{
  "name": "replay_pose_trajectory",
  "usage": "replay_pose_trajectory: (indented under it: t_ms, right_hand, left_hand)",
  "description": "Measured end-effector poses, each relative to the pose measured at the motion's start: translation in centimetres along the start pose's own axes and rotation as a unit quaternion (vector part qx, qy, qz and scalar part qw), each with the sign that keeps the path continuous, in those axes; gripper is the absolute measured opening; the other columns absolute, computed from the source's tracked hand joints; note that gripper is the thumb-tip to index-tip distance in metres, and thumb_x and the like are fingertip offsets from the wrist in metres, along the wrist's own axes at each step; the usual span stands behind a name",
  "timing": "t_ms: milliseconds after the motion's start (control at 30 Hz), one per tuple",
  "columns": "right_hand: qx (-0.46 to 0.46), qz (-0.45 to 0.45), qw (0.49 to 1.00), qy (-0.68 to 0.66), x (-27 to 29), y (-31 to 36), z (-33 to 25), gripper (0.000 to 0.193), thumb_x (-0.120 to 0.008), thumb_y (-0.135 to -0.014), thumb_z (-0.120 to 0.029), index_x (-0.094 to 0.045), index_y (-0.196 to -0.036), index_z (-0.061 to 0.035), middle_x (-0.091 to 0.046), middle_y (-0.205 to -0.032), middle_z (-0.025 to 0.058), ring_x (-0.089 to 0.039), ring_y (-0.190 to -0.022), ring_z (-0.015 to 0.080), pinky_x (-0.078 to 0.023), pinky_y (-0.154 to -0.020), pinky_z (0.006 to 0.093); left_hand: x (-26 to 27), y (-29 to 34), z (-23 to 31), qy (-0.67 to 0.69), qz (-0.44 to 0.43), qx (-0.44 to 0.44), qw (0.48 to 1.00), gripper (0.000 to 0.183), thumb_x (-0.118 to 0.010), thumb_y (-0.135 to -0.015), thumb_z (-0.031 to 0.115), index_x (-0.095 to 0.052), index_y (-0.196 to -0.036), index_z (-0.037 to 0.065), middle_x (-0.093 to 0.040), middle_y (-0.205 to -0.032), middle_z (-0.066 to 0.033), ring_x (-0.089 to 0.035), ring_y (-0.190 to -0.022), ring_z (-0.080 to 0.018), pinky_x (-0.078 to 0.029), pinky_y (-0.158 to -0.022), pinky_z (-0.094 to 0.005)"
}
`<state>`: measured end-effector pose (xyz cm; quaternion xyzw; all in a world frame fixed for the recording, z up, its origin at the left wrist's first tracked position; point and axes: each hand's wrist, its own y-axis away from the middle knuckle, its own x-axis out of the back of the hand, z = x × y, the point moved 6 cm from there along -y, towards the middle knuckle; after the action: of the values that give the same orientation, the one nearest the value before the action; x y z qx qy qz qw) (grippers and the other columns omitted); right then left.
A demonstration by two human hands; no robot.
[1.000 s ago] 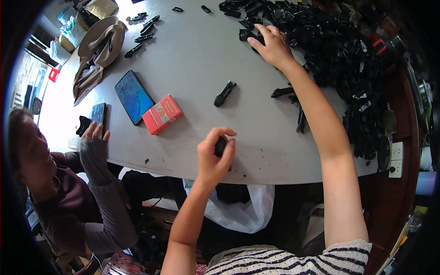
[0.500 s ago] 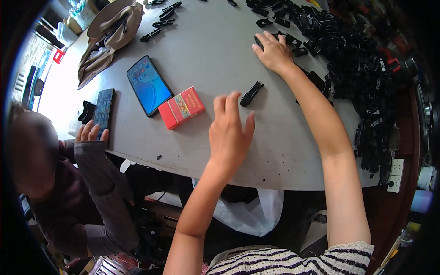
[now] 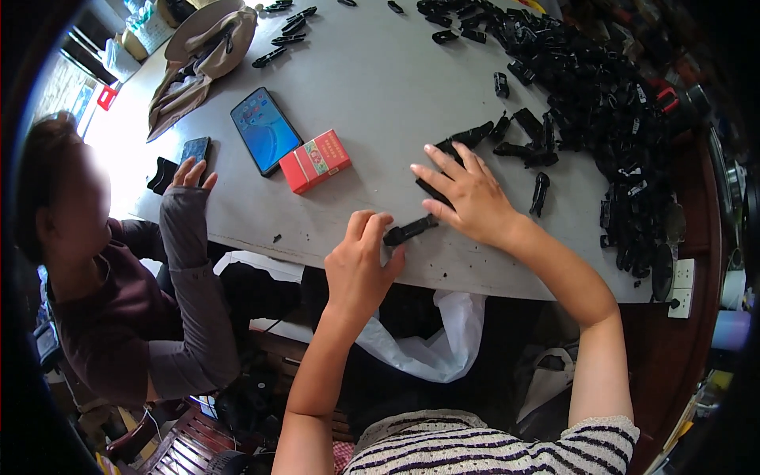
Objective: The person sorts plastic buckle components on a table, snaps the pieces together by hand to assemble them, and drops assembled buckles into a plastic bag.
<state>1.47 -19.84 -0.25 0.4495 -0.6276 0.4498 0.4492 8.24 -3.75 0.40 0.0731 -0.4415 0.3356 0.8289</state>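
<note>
My left hand (image 3: pixel 356 265) is near the table's front edge, its thumb and forefinger closed about one end of a slim black plastic clip-like piece (image 3: pixel 413 229). To its right, my right hand (image 3: pixel 475 199) lies spread and palm down on the tabletop. Under and beside its fingers are black pieces; one (image 3: pixel 432 191) shows between thumb and forefinger, and another (image 3: pixel 473 136) pokes out past the fingertips. How much more the palm covers is hidden. A single black piece (image 3: pixel 540 194) lies right of this hand, by the wrist.
A large heap of black pieces (image 3: pixel 609 119) covers the table's right side. Left of my hands are a red box (image 3: pixel 315 161) and a lit phone (image 3: pixel 265 131). Farther off lie a tan hat (image 3: pixel 207 59) and several black pieces (image 3: pixel 289 38). At the left, another person's hand (image 3: pixel 192 172) touches a phone.
My right hand has come from the heap toward me, with black pieces now under it. My left hand has lowered and closed on a piece. The other person sits more upright.
</note>
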Motion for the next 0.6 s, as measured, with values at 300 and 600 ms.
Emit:
replay_pose_trajectory:
  t_ms: [300, 600]
  right_hand:
    - [-0.040, 0.096, 0.994, -0.035, 5.7, 0.0, 3.3, 0.034, -0.053, -0.081, -0.002, -0.059, -0.114, -0.0047, -0.059, -0.117, 0.0132, -0.054, -0.109, 0.0301, -0.043, -0.093, 0.0378]
    - [0.018, 0.105, 0.987, 0.122, 4.7, -0.8, 6.0, 0.019, -0.060, -0.075, 0.000, -0.062, -0.093, -0.0072, -0.063, -0.091, 0.0081, -0.057, -0.099, 0.0243, -0.039, -0.094, 0.0440]
  left_hand:
    - [0.7, 1.4, -0.6, 0.063, 0.045, -0.031, 0.997, 0.024, -0.070, -0.073, 0.009, -0.060, -0.095, 0.010, -0.059, -0.092, -0.0042, -0.062, -0.070, -0.0232, -0.049, -0.058, -0.0335]
    - [1.3, 2.8, -0.4, 0.250, -0.011, 0.002, 0.968, 0.024, -0.071, -0.069, 0.000, -0.062, -0.091, 0.003, -0.059, -0.080, -0.0062, -0.057, -0.066, -0.0167, -0.044, -0.058, -0.0251]
